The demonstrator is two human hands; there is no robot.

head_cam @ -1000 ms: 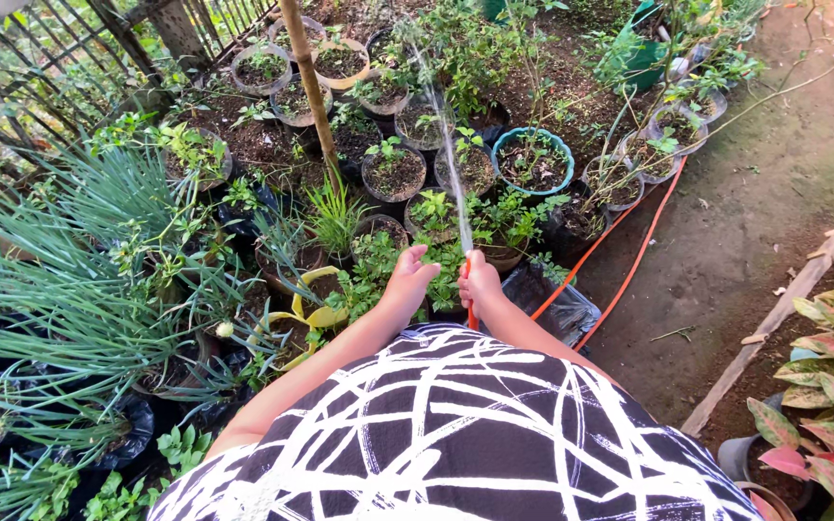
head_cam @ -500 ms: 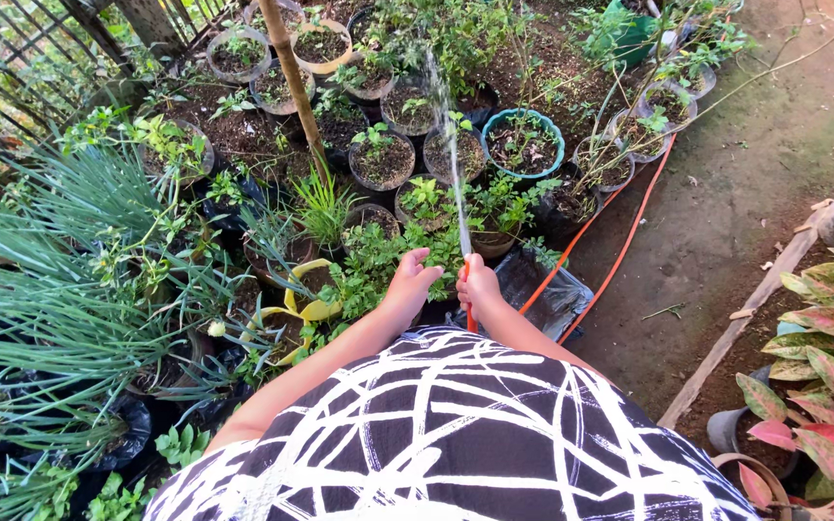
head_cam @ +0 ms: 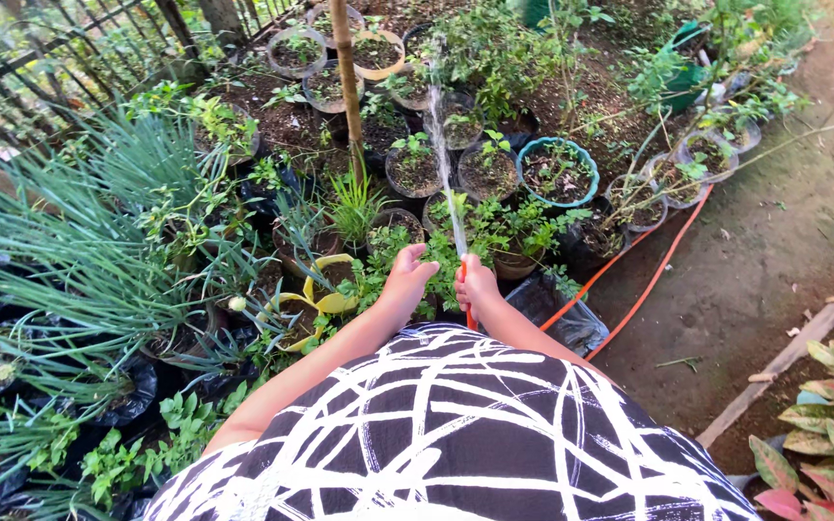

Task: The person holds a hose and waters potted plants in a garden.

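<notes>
While right hand [head_cam: 476, 283] grips orange hose [head_cam: 647, 282], left hand [head_cam: 407, 280] open, pots [head_cam: 557, 172] crowding ahead.

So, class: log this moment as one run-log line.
right hand: grips orange hose | left hand: open, beside it | water: arcs onto far pots | ground: potted plants, dirt path

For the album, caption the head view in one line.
Right hand holds an orange hose, its water jet arcing over potted plants; left hand open beside it.
</notes>
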